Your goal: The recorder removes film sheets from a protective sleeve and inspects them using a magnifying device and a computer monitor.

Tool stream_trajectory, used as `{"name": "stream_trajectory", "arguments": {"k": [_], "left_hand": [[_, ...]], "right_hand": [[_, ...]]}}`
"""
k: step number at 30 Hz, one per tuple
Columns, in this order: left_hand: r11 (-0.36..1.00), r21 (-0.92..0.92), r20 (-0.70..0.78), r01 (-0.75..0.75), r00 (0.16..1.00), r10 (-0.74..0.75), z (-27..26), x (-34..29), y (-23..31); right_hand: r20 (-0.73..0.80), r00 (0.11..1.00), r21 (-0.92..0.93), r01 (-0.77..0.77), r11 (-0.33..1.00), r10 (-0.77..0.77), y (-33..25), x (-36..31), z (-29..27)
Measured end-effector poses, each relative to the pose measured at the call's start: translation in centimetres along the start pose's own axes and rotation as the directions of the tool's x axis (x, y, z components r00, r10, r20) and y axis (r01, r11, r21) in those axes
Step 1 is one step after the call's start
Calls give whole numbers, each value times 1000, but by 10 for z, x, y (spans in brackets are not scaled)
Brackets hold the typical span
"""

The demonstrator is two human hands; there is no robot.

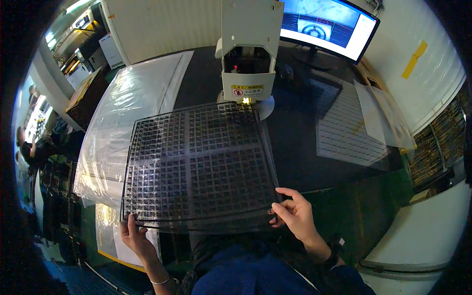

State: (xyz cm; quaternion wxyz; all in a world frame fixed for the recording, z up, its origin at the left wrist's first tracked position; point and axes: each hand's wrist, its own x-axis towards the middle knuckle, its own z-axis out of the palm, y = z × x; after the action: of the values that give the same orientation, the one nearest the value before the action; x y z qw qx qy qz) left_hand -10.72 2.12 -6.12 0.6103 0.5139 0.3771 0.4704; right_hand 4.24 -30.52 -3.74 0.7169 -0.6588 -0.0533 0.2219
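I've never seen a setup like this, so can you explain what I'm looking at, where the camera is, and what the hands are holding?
The picture comes from a wide-angle camera on a person's head, looking down at a dark workbench; the lens bends straight edges. The left hand and right hand grip the near corners of a thin, see-through gridded sheet, its far edge reaching under a white bench machine. Clear plastic film lies to the left, a second gridded sheet to the right, and a monitor stands behind. Another person works at the far left.
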Motion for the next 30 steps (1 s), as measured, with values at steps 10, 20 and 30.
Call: {"name": "stream_trajectory", "arguments": {"k": [10, 20, 30], "left_hand": [[999, 29, 26, 29, 999, -30, -6, 5, -6], [998, -52, 52, 26, 998, -23, -5, 5, -5], [998, -46, 28, 38, 999, -36, 1, 4, 0]], "right_hand": [[-4, 1000, 29, -5, 1000, 6, 2, 2, -1], [-37, 999, -34, 3, 999, -4, 4, 4, 1], [-77, 997, -107, 6, 994, -14, 8, 11, 7]]}}
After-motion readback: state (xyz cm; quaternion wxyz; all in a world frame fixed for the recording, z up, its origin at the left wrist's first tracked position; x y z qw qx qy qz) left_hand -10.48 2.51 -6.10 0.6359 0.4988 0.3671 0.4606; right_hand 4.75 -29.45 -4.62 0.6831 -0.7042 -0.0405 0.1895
